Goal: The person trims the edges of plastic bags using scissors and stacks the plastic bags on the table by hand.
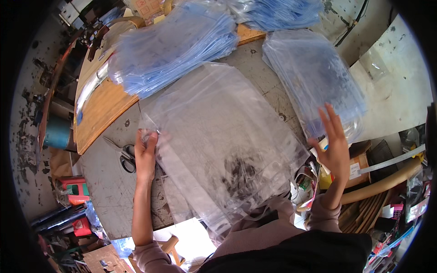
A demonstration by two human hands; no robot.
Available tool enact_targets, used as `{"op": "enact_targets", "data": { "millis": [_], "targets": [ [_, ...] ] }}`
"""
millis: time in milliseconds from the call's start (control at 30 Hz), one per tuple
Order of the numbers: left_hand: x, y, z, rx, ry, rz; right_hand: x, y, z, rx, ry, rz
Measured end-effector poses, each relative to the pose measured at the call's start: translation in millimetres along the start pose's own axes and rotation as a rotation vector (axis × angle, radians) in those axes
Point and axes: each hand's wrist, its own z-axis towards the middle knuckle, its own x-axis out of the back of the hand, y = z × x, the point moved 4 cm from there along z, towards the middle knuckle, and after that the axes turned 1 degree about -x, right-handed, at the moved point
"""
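A large clear plastic bag lies flat across the table in front of me, its near end hanging over the edge toward my lap. My left hand pinches its left edge between thumb and fingers. To the right, my right hand is raised with its fingers apart, holding nothing. It hovers by the near end of a stack of clear bluish plastic bags; whether it touches them I cannot tell. Black-handled scissors rest on the table just left of my left hand.
Bigger piles of bluish plastic bags stand along the back, partly on a wooden board. The worn grey table has a curved edge. A long tan roll and cluttered goods lie at right; a blue cylinder stands at left.
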Motion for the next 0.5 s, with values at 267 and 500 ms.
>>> {"op": "enact_targets", "data": {
  "millis": [267, 500],
  "targets": [
    [14, 7, 14, 0.043, 0.158, 0.135, 0, 57, 10, -0.361, -0.002, 0.170],
    [3, 7, 5, -0.079, 0.147, 0.105, 7, -60, -24, 0.223, 0.332, 0.302]
  ]
}}
